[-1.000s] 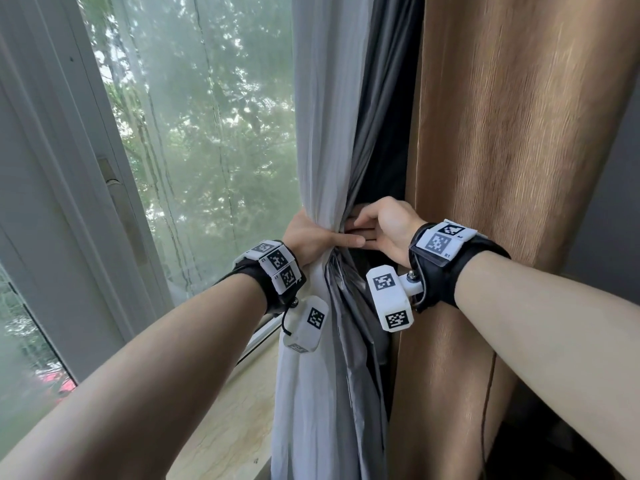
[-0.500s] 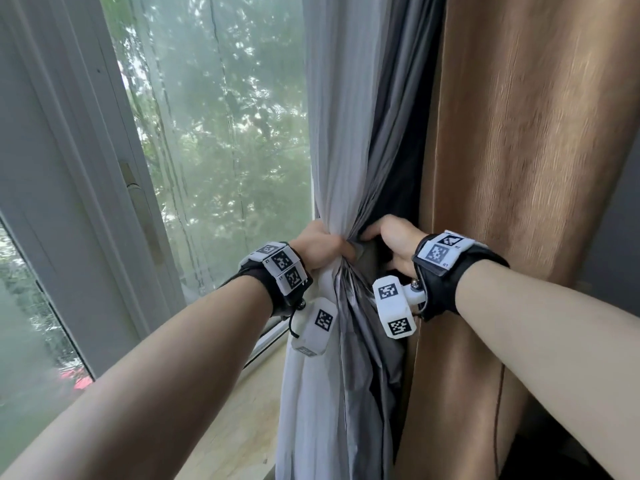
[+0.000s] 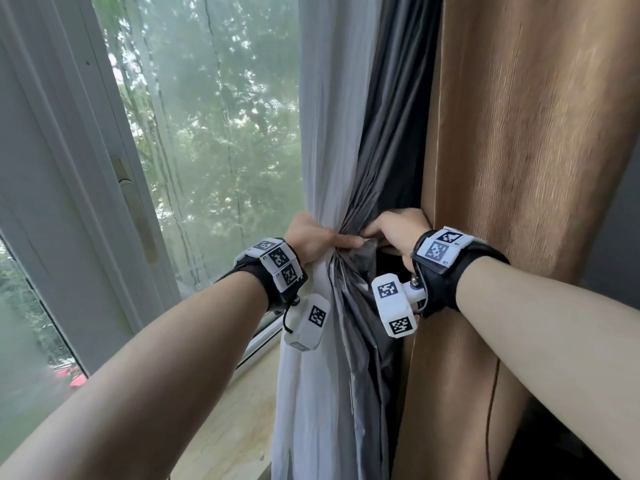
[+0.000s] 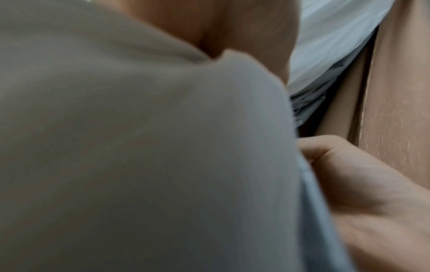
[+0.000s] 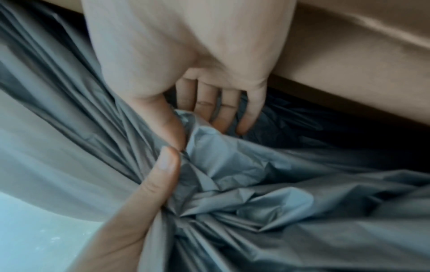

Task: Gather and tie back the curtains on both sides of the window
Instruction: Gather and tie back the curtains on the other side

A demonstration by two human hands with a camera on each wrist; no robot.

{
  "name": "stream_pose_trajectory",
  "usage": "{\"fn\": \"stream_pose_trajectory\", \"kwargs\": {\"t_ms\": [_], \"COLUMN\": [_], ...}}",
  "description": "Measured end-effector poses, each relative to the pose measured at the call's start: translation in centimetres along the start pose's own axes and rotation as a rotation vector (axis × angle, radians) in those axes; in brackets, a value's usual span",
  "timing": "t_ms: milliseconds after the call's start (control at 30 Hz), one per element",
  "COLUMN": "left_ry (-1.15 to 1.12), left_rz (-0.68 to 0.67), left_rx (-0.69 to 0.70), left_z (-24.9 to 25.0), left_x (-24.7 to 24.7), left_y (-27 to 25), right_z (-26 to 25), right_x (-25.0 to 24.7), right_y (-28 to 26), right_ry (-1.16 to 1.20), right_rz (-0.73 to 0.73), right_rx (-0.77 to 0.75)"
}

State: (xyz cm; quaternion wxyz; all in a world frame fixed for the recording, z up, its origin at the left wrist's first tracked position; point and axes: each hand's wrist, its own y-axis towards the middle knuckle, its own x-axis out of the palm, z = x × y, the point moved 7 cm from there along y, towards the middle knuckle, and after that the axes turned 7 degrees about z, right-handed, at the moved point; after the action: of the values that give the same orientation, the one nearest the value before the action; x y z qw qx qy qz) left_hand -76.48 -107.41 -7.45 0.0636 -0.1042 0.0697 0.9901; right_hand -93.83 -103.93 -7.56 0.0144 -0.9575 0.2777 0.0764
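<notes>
A white sheer curtain (image 3: 329, 133) and a grey curtain (image 3: 391, 133) hang gathered together beside the window. My left hand (image 3: 332, 237) grips the bundle at waist height, its thumb (image 5: 160, 171) lying across the front and its fingers hidden behind. My right hand (image 3: 394, 228) is just right of it; in the right wrist view its thumb and curled fingers (image 5: 223, 114) pinch a crumpled fold of the grey fabric (image 5: 232, 184). White cloth (image 4: 139, 147) fills most of the left wrist view. No tie-back is in view.
A heavy brown curtain (image 3: 536, 168) hangs at the right, touching my right wrist, with a thin cord (image 3: 491, 410) running down it. The white window frame (image 3: 86, 202) stands at the left. A stone sill (image 3: 225, 427) lies below.
My right hand has gone from lying over my left thumb to digging into the grey fabric beside it. The left hand keeps its grip on the bundle.
</notes>
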Motion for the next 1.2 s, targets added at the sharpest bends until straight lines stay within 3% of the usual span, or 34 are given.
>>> {"fn": "stream_pose_trajectory", "kwargs": {"t_ms": [167, 467, 533, 700, 833, 967, 1100, 1200], "left_ry": [-0.111, -0.143, -0.130, -0.073, -0.066, -0.070, -0.068, -0.079], "left_rz": [0.054, 0.001, -0.018, 0.006, -0.072, -0.171, -0.170, -0.096], "left_rx": [-0.011, -0.058, -0.067, -0.092, -0.105, -0.101, -0.111, -0.093], "left_z": [0.0, -0.2, -0.2, -0.1, 0.1, 0.2, -0.1, -0.3], "left_x": [0.5, 0.3, 0.2, -0.2, -0.1, 0.7, 0.4, -0.3], "left_y": [-0.1, 0.5, 0.4, -0.2, -0.5, -1.0, -0.7, -0.2], "right_z": [-1.3, -0.8, -0.8, -1.0, -0.1, -0.1, -0.7, -0.7], "right_x": [1.4, 2.8, 2.3, -0.3, 0.5, 2.2, 2.6, 2.4], "right_y": [-1.5, -2.6, -2.1, 0.1, -0.1, -0.2, -1.0, -0.5], "right_ry": [0.092, 0.109, 0.103, 0.102, -0.010, 0.068, 0.054, 0.013], "right_rz": [-0.153, -0.388, -0.352, -0.056, -0.100, -0.151, -0.178, -0.154], "right_rx": [0.030, 0.047, 0.034, 0.029, 0.073, 0.072, 0.006, -0.061]}}
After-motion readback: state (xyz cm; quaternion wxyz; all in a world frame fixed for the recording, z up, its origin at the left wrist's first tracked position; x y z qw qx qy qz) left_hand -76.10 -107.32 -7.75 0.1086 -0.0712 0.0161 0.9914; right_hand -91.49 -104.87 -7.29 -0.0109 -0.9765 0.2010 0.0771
